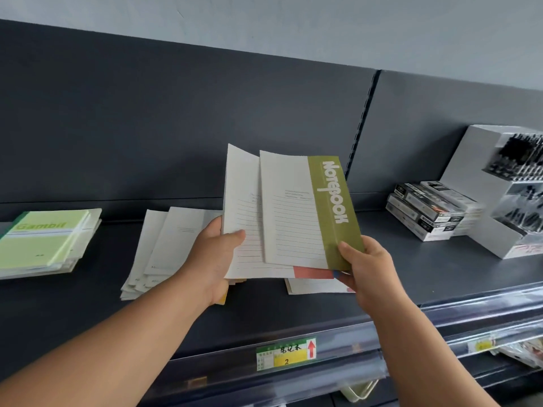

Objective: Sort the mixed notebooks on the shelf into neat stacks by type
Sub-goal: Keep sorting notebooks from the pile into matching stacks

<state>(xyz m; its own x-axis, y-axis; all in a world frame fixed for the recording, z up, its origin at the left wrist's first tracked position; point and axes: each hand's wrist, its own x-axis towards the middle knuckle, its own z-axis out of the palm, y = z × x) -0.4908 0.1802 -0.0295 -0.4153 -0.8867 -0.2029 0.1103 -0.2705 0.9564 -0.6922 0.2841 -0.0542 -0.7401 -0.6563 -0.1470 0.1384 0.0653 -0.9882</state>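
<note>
Nearest the camera, the yellow-and-green price label on the shelf's front rail serves as the reference point. Just above it, both hands hold a fanned bundle of thin notebooks off the dark shelf: the left hand grips the bundle's left edge with the thumb laid over a lined cover, and the right hand pinches the lower right corner of the olive-spined "Notebook" on top. A salmon-spined notebook peeks out beneath it, and one more notebook lies flat on the shelf under the bundle. Up and left of the label sits a loosely slid stack of grey-covered notebooks, and further left a tidier stack of green "Gambol" notebooks, cut off by the frame edge. Far right of the label are boxed pens beside a white display stand. By my reading the sort is roughly midway: two type-piles exist, the grey one needs squaring, and the held bundle remains unsorted. How many notebooks the hands hold cannot be counted, and the small cover print is unreadable.
</note>
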